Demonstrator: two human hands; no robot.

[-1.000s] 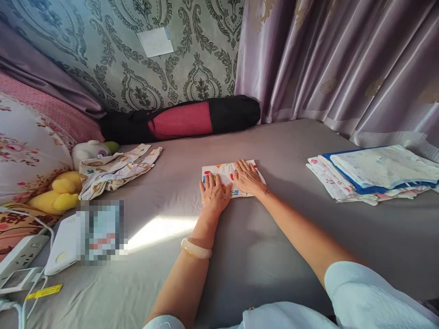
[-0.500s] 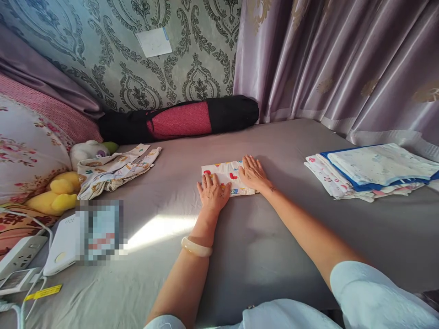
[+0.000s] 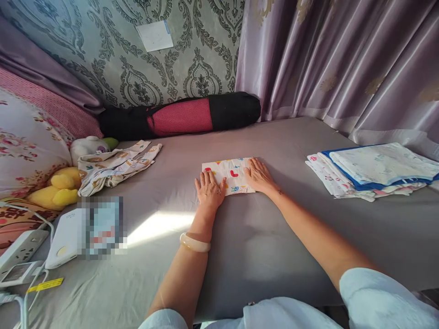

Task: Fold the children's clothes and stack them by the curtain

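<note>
A folded white cloth (image 3: 230,177) with red, yellow and blue prints lies flat on the grey bed sheet in front of me. My left hand (image 3: 210,191) rests palm down on its near left corner, fingers spread. On the cloth's right end lies my right hand (image 3: 260,176), also flat, with its fingers stretched out. Neither hand grips anything. The corners beneath the two hands are hidden.
To the right lies a stack of folded clothes (image 3: 380,167). Crumpled printed clothing (image 3: 116,168) lies left, near a yellow plush toy (image 3: 56,189), a white power bank (image 3: 66,240) and a power strip (image 3: 22,251). A black-and-pink rolled bag (image 3: 181,116) lines the wall.
My right hand has slid a little to the right along the cloth, uncovering more of its print. My left hand has shifted slightly left. The cloth lies about where it was.
</note>
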